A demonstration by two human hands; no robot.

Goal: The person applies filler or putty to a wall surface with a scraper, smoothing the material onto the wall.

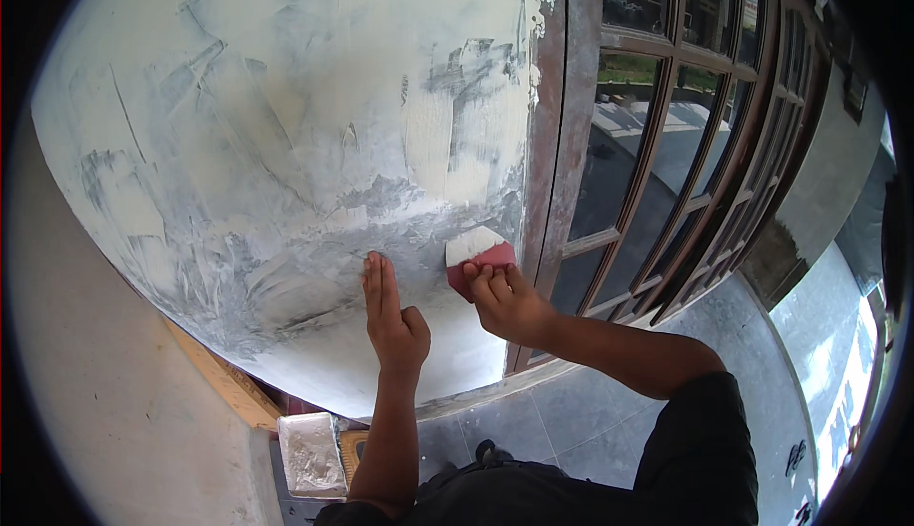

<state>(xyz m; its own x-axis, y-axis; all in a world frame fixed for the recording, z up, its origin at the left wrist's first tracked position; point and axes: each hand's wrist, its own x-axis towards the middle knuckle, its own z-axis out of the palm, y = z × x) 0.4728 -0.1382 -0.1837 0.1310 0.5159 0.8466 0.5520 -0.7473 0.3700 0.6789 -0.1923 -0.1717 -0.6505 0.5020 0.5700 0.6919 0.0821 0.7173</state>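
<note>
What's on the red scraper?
White paste coats the upper part of the scraper; below it the red shows bare. The right hand's fingers cover part of the lower end, and the side facing the wall is hidden.

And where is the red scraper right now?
In the head view, the red scraper is slightly right of centre, in the right hand, over the patchy wall, just left of the brown window frame.
</note>
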